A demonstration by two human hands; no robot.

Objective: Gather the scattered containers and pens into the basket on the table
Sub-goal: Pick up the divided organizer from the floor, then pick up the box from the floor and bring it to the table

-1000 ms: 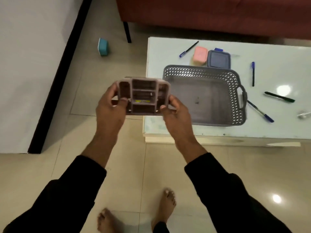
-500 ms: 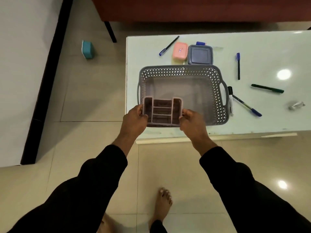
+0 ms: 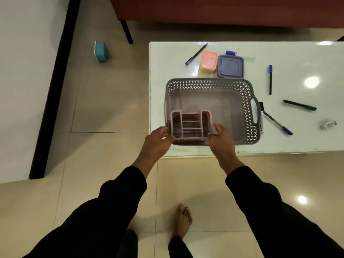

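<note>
No legible writing; left hand (image 3: 158,140) and right hand (image 3: 222,139), fingers loosely spread, flank pink organizer (image 3: 190,125) in basket's (image 3: 247,101) near-left corner.

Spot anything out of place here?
Yes: a teal container lies on the floor tiles, well left of the table, while the other loose containers and pens sit on the tabletop around the basket.
</note>
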